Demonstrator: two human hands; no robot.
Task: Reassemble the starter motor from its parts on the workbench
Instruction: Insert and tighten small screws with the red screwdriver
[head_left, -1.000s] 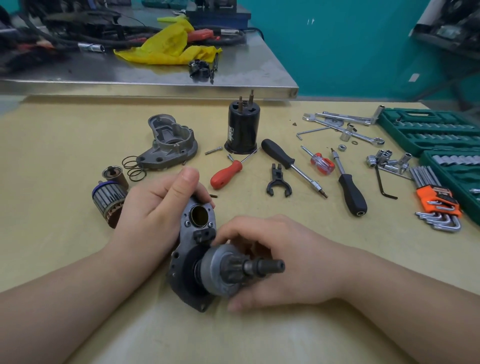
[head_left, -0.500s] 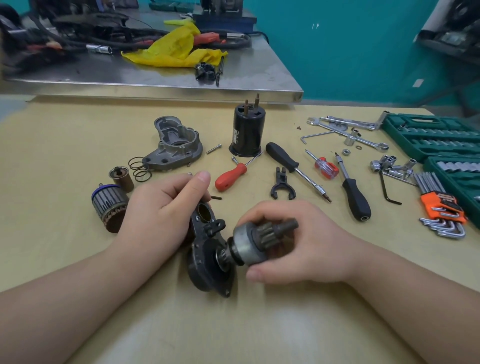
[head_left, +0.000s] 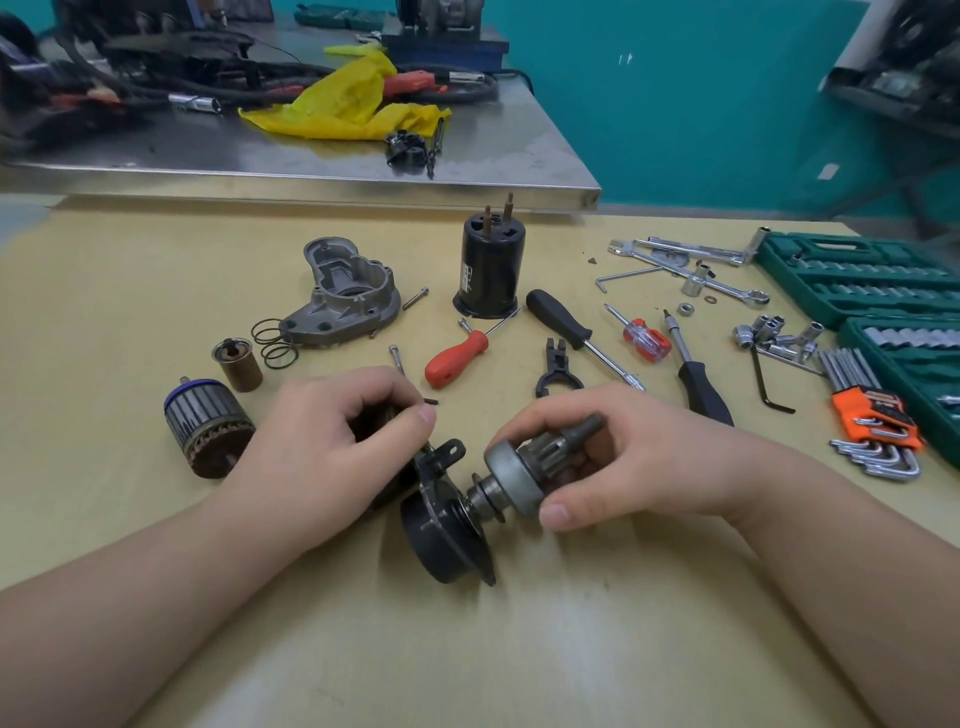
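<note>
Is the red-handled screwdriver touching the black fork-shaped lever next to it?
Apart. The head view shows bare tabletop between the red-handled screwdriver and the black fork-shaped lever.

matt wooden workbench (head_left: 156, 291), dull grey metal pinion (head_left: 511, 480)

On the table (head_left: 156, 270), the armature (head_left: 205, 423) lay at far left, with a small sleeve (head_left: 236, 364) and the nose housing (head_left: 345, 301) behind it. The motor casing (head_left: 491, 270) stood upright behind centre, with screwdrivers (head_left: 457, 358) before it. The socket set (head_left: 857, 278) and hex keys (head_left: 872, 415) lay at far right.
</note>
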